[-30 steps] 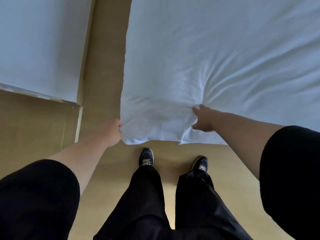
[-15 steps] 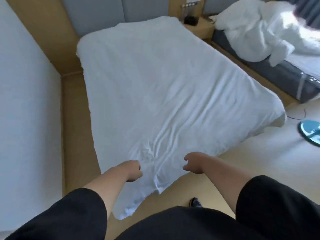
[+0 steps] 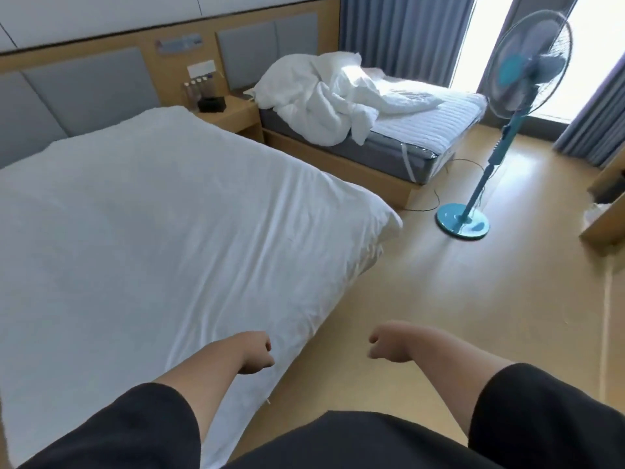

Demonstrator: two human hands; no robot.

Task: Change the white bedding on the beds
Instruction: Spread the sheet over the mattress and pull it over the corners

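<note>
A white sheet lies spread and lightly wrinkled over the near bed, its corner hanging down at the foot. My left hand hovers just above that near corner, fingers loosely curled, holding nothing. My right hand hangs over the wooden floor to the right of the bed, also loosely curled and empty. On the far bed a crumpled heap of white bedding sits at the head end, leaving a quilted mattress pad bare.
A teal standing fan stands on the floor between the beds' foot ends, its cord trailing toward the far bed. A wooden nightstand sits between the headboards. Blue curtains frame a bright window. Wooden furniture juts in at the right.
Both hands gripped the sheet's near edge a second ago; they have let go and drawn back. The view has lifted and swung right, taking in the whole room.
</note>
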